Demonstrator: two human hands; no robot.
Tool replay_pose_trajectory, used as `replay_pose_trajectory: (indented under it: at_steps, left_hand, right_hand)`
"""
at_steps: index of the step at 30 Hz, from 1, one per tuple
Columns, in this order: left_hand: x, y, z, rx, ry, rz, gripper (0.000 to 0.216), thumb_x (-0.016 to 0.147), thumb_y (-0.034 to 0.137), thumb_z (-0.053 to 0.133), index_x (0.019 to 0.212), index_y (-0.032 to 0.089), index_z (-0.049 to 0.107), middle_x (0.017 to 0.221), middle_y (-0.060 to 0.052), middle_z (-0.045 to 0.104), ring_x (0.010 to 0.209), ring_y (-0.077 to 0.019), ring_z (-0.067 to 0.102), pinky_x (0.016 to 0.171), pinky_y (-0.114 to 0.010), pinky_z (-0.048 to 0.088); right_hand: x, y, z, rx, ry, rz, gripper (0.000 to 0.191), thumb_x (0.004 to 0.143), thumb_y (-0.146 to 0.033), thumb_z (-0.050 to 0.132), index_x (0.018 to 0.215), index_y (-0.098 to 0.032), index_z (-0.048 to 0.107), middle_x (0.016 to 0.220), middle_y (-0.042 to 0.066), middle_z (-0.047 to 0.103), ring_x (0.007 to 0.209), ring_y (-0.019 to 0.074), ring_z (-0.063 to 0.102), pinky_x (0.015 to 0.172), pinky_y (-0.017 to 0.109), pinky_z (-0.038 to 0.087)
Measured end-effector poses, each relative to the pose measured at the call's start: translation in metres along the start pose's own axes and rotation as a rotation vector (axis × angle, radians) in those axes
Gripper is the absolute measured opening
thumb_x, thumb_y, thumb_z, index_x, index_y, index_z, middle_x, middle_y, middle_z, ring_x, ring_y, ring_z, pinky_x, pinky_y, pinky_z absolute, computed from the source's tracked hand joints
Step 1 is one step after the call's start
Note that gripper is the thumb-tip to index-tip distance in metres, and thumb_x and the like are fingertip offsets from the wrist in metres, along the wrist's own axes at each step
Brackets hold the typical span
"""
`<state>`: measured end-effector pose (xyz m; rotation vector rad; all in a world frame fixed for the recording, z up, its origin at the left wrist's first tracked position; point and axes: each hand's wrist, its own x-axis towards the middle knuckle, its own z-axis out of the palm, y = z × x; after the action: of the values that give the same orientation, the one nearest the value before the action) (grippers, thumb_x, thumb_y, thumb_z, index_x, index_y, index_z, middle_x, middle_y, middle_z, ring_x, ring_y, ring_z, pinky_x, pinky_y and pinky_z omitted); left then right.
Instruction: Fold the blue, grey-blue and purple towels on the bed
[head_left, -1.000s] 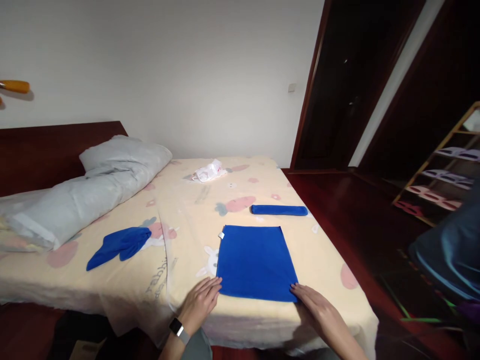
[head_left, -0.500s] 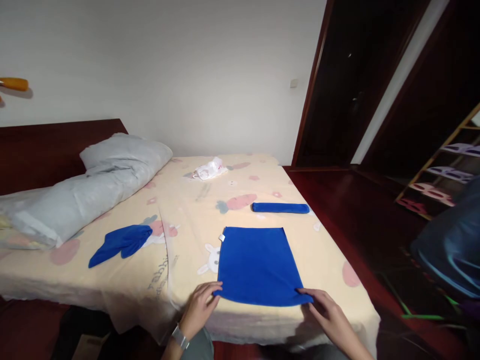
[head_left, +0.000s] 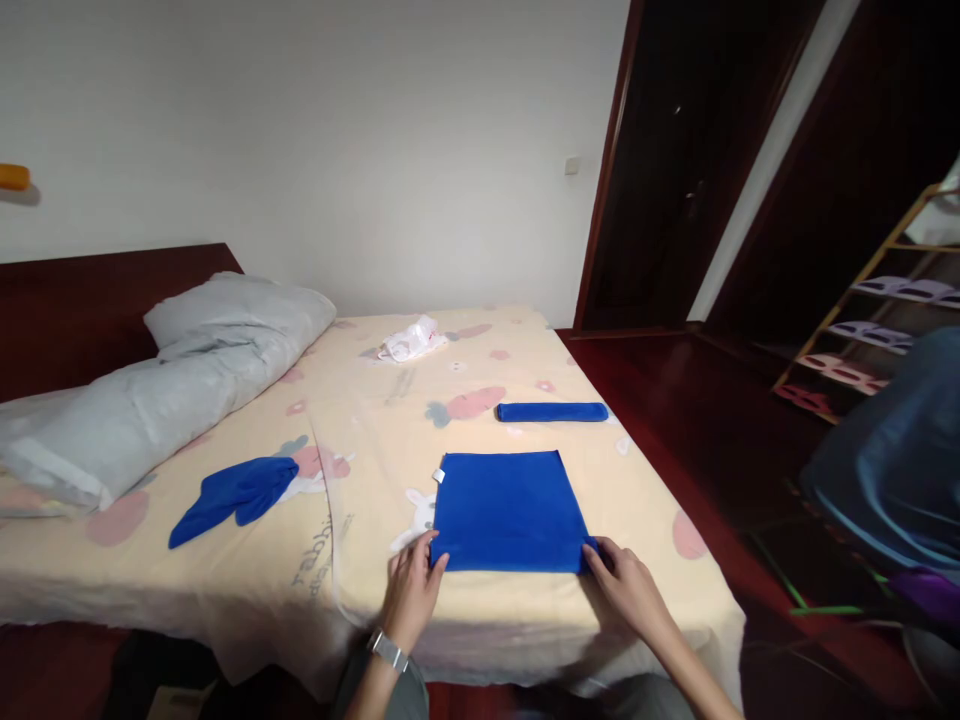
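Observation:
A blue cloth (head_left: pixel 506 505) with a small white tag at its left edge lies spread on the bed in front of me. Its near edge is turned over into a narrow fold. My left hand (head_left: pixel 414 585) pinches the near left corner, and a metal-banded watch circles that wrist. At the near right corner, my right hand (head_left: pixel 621 580) grips the fold between thumb and fingers. Beyond the cloth lies a second blue cloth in a long, narrow strip (head_left: pixel 553 412). A crumpled blue cloth (head_left: pixel 234 495) rests to the left.
The bed (head_left: pixel 390 440) has a patterned cream sheet. A grey quilt (head_left: pixel 195 375) is heaped by the dark headboard (head_left: pixel 112 290). Toward the wall sits a white plastic bag (head_left: pixel 412 340). A shoe rack (head_left: pixel 855 320) and a dark blue draped thing (head_left: pixel 892 460) stand at right.
Both hands have moved away from me, folding the cloth's near edge over, so the cloth now looks shorter. The view has shifted slightly to the right.

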<state>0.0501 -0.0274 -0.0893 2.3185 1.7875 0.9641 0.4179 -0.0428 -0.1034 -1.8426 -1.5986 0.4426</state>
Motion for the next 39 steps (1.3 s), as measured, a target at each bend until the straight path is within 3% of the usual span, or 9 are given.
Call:
replay_pose_trajectory:
  at_steps: [4,8,13,17,19,22,25,32,39]
  left_hand:
    - [0.003,0.0,-0.003,0.051,-0.005,-0.007,0.027,0.102,0.034,0.042,0.122,0.024,0.058,0.097,-0.005,0.074,0.094,-0.0226,0.071,0.09,-0.043,0.052]
    - [0.007,0.006,-0.005,0.142,0.019,-0.002,0.022,0.099,0.028,0.047,0.114,0.024,0.062,0.095,-0.004,0.075,0.092,-0.0236,0.071,0.087,-0.042,0.05]
    - [0.008,0.012,-0.009,0.308,0.093,0.065,0.023,0.095,0.026,0.052,0.113,0.025,0.067,0.102,-0.007,0.073,0.096,-0.0263,0.067,0.085,-0.043,0.05]
    - [0.005,0.029,-0.012,0.295,0.151,0.198,0.03,0.099,0.023,0.046,0.122,0.023,0.065,0.123,-0.009,0.069,0.117,-0.0266,0.062,0.099,-0.046,0.049]
    - [0.003,0.045,-0.009,0.273,0.077,0.346,0.036,0.101,0.023,0.044,0.132,0.023,0.06,0.135,-0.007,0.064,0.128,-0.0248,0.056,0.107,-0.044,0.046]
    - [0.002,0.065,0.002,0.28,-0.098,0.525,0.05,0.103,0.033,0.043,0.152,0.023,0.04,0.154,-0.005,0.048,0.141,-0.0247,0.045,0.115,-0.045,0.042]
    - [0.001,0.063,0.014,0.293,-0.178,0.53,0.062,0.103,0.047,0.043,0.159,0.024,0.026,0.158,-0.007,0.041,0.143,-0.0259,0.042,0.114,-0.047,0.043]
    - [-0.011,0.015,0.012,0.302,-0.153,0.37,0.067,0.104,0.046,0.043,0.161,0.023,0.018,0.159,-0.008,0.04,0.144,-0.024,0.042,0.113,-0.044,0.045]
    - [-0.001,-0.007,-0.003,0.189,-0.28,0.354,0.061,0.103,0.041,0.044,0.159,0.028,0.024,0.159,-0.005,0.039,0.143,-0.0225,0.042,0.115,-0.043,0.045]
  right_hand:
    - [-0.006,-0.001,-0.003,-0.031,0.005,-0.065,0.059,0.092,-0.065,0.041,0.121,-0.021,0.066,0.086,0.008,0.073,0.083,0.029,0.069,0.077,0.041,0.053]
    - [-0.009,-0.009,-0.005,-0.153,0.011,-0.162,0.049,0.099,-0.053,0.037,0.131,-0.023,0.058,0.079,0.005,0.071,0.075,0.026,0.066,0.071,0.039,0.049]
    - [-0.012,-0.021,0.002,-0.481,0.238,-0.239,0.036,0.096,-0.038,0.045,0.12,-0.023,0.066,0.096,0.011,0.07,0.081,0.0275,0.062,0.066,0.038,0.046]
    - [-0.021,-0.036,0.012,-0.419,0.384,-0.387,0.032,0.096,-0.033,0.048,0.118,-0.021,0.068,0.115,0.013,0.067,0.096,0.0284,0.062,0.077,0.041,0.052]
    - [-0.028,-0.05,0.022,-0.329,0.348,-0.552,0.032,0.096,-0.029,0.05,0.123,-0.021,0.066,0.125,0.011,0.066,0.112,0.0274,0.061,0.093,0.042,0.051]
    - [-0.034,-0.068,0.039,-0.335,0.227,-0.727,0.043,0.098,-0.031,0.051,0.139,-0.021,0.055,0.139,0.007,0.062,0.127,0.0241,0.056,0.108,0.041,0.044]
    - [-0.033,-0.066,0.047,-0.405,0.162,-0.786,0.055,0.099,-0.037,0.051,0.15,-0.019,0.042,0.146,0.008,0.056,0.133,0.0229,0.054,0.11,0.04,0.043]
    - [-0.023,-0.005,0.024,-0.451,0.131,-0.683,0.066,0.1,-0.04,0.051,0.157,-0.017,0.029,0.153,0.01,0.046,0.138,0.0253,0.048,0.112,0.042,0.045]
    - [-0.013,0.005,0.011,-0.367,-0.093,-0.543,0.054,0.1,-0.034,0.043,0.151,-0.015,0.043,0.152,0.008,0.047,0.14,0.0243,0.046,0.117,0.044,0.042]
